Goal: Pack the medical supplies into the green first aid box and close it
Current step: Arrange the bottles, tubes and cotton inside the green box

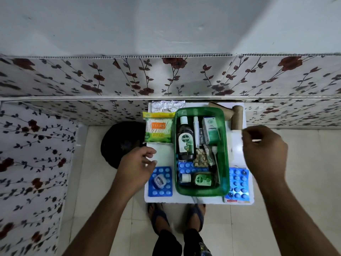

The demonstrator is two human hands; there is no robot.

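Green first aid box (226, 163) sits between two loosely curled, empty grips: left hand (137, 166), right hand (263, 152).

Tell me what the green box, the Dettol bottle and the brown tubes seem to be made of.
The green box looks like glossy translucent plastic: the blister packs show through its walls. The Dettol bottle seems to be clear plastic, perhaps glass, with dark liquid visible inside. The brown tubes look like matte cardboard, with a dull, even surface.
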